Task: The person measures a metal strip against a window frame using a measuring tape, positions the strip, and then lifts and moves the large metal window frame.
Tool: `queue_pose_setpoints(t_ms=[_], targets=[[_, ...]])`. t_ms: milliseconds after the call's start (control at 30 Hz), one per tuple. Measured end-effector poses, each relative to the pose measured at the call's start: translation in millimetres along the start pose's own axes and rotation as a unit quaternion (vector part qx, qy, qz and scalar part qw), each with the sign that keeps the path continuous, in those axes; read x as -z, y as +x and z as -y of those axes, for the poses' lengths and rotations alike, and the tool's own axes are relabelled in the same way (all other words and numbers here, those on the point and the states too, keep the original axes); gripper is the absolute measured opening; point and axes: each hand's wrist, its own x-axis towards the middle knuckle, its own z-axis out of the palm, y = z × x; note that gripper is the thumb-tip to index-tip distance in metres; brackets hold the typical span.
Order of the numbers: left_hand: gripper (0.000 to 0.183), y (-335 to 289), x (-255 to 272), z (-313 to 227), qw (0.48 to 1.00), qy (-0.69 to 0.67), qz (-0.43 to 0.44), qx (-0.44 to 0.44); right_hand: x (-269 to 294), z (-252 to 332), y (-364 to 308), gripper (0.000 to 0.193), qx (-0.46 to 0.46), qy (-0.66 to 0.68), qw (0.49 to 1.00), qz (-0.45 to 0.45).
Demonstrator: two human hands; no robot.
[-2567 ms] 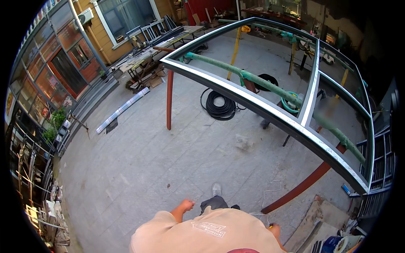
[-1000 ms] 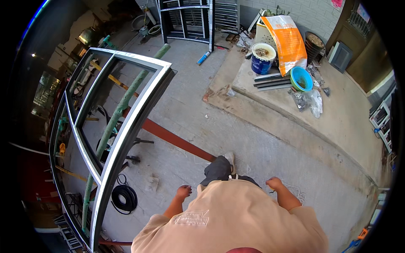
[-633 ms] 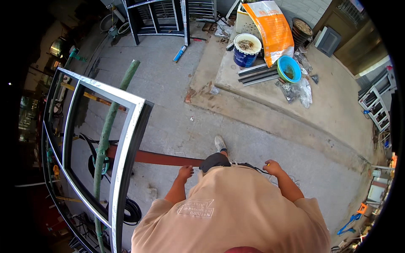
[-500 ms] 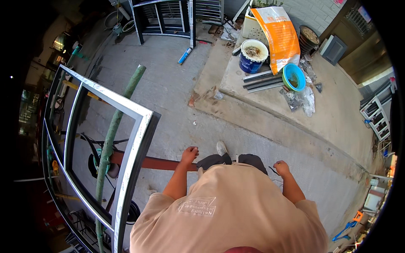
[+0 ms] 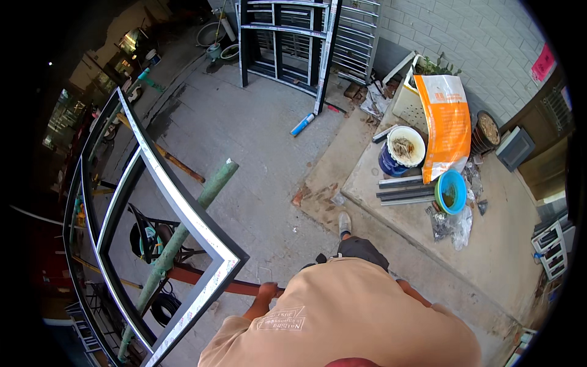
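Note:
My left hand (image 5: pixel 267 290) hangs low beside my body, its fingers curled and nothing visible in them. From above it overlaps the end of a red-brown beam (image 5: pixel 208 279); whether they touch I cannot tell. Of my right hand (image 5: pixel 405 285) only a little shows past my shirt, and its fingers are hidden. To my left is a large black metal frame (image 5: pixel 182 199) with silver-white faces, like a window frame. It lies across a green pole (image 5: pixel 217 182), and its nearest corner is close to my left hand but apart from it.
Ahead, more barred frames (image 5: pixel 281 27) lean at the wall, with a blue tube (image 5: pixel 302 125) on the floor. A raised concrete step (image 5: pixel 422 244) on the right bears a bucket (image 5: pixel 402 147), an orange-white sack (image 5: pixel 444 125), a blue basin (image 5: pixel 451 191) and dark metal profiles (image 5: pixel 406 194).
I have stepped forward and the view has turned left, so the step and bucket sit further right and lower. Both hands have come closer to my body; the right is now mostly hidden.

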Motion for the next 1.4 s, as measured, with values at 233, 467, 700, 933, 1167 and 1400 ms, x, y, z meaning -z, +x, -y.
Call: queue_pose_setpoints(t_ms=[233, 467, 700, 933, 1167, 1400], targets=[[0.021, 10.7, 20.8, -46.8, 0.763, -0.581, -0.138, 0.247, 248.7, 70.1, 173.2, 0.054, -0.005, -0.058, 0.997, -0.057], [0.028, 103.6, 206.0, -125.2, 0.716, -0.544, -0.291, 0.327, 442.7, 278.0, 255.0, 0.054, 0.137, -0.002, 0.965, -0.225], [0.031, 162.8, 369.4, -100.5, 0.726, -0.562, -0.321, 0.232, 395.3, 388.6, 251.1, 0.055, 0.252, 0.074, 0.956, -0.128], [0.033, 229.8, 490.2, -95.2, 0.766, -0.571, -0.273, 0.107, 307.9, 249.0, 253.9, 0.053, 0.131, -0.082, 0.987, -0.036], [0.029, 307.0, 633.3, -45.3, 0.884, -0.398, -0.244, 0.010, 300.4, 93.2, 228.6, 0.050, -0.257, 0.291, 0.902, -0.190], [0.027, 352.1, 713.0, 19.2, 0.899, -0.376, -0.222, -0.031, 303.5, 207.8, 221.9, 0.044, -0.152, 0.159, 0.949, -0.226]])
